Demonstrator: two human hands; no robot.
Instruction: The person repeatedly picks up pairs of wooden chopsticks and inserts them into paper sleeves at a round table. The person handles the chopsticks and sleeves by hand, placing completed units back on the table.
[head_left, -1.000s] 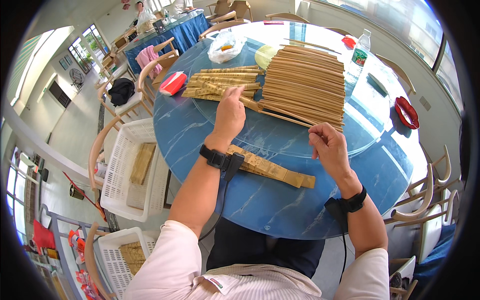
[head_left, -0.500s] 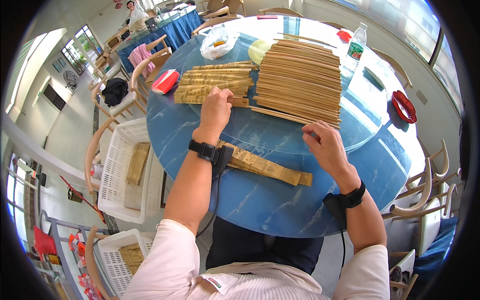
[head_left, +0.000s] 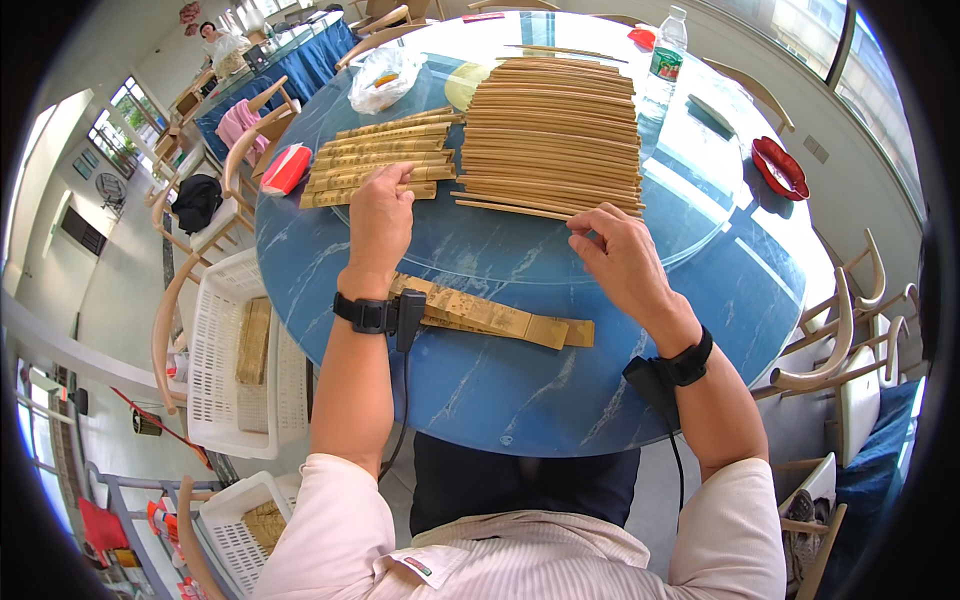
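A white basket (head_left: 214,415) stands left of the blue bench (head_left: 470,400), where a red-and-white packet (head_left: 286,170) lies beside a pile of gold strips (head_left: 400,152). The left hand (head_left: 381,222), fingers curled, is at the pile's near edge; its grip cannot be told. Next lie brown sticks (head_left: 550,135), side by side. The right hand (head_left: 622,250), fingers bent, is at the nearest sticks' right ends, its hold unclear. Farther right stands a bottle (head_left: 668,48).

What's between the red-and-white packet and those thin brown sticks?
In the head view, gold strips lie between the red-and-white packet and the brown sticks, with the left hand at the strips' near edge.
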